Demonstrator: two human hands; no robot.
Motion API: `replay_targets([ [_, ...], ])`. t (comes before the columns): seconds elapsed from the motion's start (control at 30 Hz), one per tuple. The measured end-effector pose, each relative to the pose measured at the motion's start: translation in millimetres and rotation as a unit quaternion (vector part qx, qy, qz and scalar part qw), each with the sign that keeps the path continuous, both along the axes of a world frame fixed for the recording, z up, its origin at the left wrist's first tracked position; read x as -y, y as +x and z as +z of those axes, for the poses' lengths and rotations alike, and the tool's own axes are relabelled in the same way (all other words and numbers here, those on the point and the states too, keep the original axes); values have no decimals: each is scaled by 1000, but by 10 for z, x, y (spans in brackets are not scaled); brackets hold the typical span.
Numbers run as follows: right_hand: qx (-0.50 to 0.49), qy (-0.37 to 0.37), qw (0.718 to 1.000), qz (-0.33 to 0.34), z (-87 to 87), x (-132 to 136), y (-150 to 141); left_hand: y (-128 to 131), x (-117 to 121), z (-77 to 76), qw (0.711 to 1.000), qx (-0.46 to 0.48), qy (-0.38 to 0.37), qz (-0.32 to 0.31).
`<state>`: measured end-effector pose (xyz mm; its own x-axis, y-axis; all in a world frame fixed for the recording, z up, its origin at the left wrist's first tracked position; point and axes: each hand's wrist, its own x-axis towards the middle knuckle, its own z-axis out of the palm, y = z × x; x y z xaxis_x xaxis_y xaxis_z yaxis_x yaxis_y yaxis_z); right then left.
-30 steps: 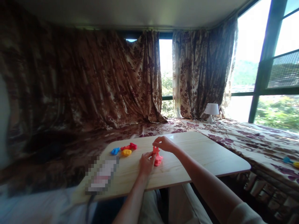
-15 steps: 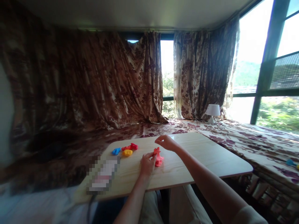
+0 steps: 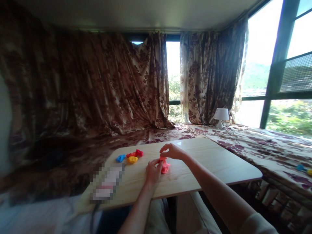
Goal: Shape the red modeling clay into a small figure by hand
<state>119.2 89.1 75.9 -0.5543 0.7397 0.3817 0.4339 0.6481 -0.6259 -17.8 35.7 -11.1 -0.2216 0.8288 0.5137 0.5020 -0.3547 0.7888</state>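
A coral-pink lump of what looks like modelling clay [image 3: 165, 168] stands on the light wooden table [image 3: 195, 169], uneven and taller than it is wide. My left hand [image 3: 153, 170] holds its left side, thumb and fingers closed against it. From above and to the right, my right hand [image 3: 173, 152] has its thumb and fingertips curled at the top of the lump, where it appears to pinch it. The fingers partly cover this upper end. Farther left lie a blue lump [image 3: 121, 158], a yellow lump [image 3: 132, 160] and a red lump [image 3: 135, 153], close together.
A blurred-out rectangular object [image 3: 108, 183] with a dark cable lies at the table's left front. Behind the table spreads a floral cloth [image 3: 190, 130] with a white lamp [image 3: 221, 114] on it. More blue and yellow bits [image 3: 301, 168] show at the far right.
My right hand has come down a little, from above the coral clay to its top, and its fingers now meet it. My left hand keeps its hold.
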Motion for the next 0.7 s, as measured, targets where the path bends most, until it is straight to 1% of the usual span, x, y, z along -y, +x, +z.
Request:
replay_targets([
  [0.1, 28, -5, 1000, 10, -3, 2, -13, 5, 1, 2, 1000, 2, -1, 3],
  [0.27, 7, 5, 1000, -5, -13, 9, -62, 3, -11, -12, 1000, -10, -5, 17],
  [0.37, -8, 6, 1000, -17, 0, 12, -26, 2, -9, -12, 1000, -3, -13, 15],
  [0.53, -12, -38, 997, -72, -44, 28, 117, 17, 32, 34, 1000, 14, -18, 5],
  [0.7, -13, -68, 994, -81, -99, 75, 145, 27, 61, 66, 1000, 15, -10, -6],
])
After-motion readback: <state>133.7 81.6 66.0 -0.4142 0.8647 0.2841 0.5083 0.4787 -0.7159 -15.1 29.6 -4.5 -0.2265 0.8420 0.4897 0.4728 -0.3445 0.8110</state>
